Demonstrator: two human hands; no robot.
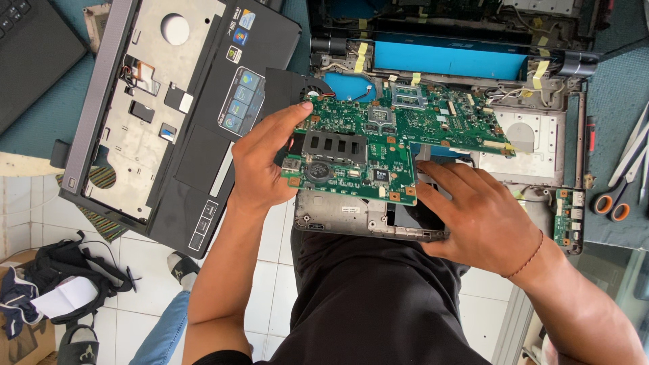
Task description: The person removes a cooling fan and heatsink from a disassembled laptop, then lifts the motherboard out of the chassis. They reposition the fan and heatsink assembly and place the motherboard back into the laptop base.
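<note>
left hand (pixel 260 169): we've got it clamped on the left edge of the green circuit board (pixel 399 128), thumb on top near the black fan (pixel 297 88), fingers wrapped under the edge.
right hand (pixel 483 213): we see it lying flat, fingers spread wide, holding nothing; fingertips touch the open laptop base (pixel 541 145) just beside the board's lower right corner. Thin cord bracelet on that wrist.
circuit board: centre of the frame, slightly tilted, over the laptop base; whether it's lifted clear or resting, we can't tell.
laptop base: centre to right of the frame, grey inside, blue sheet (pixel 449 61) along its upper part, bits of yellow tape.
palmrest cover (pixel 169 115): upper left of the frame, flipped, well apart from the right hand.
scissors (pixel 618 196): right edge, orange handles, on the blue mat.
bag (pixel 67 274): lower left, on the white tiled floor.
</note>
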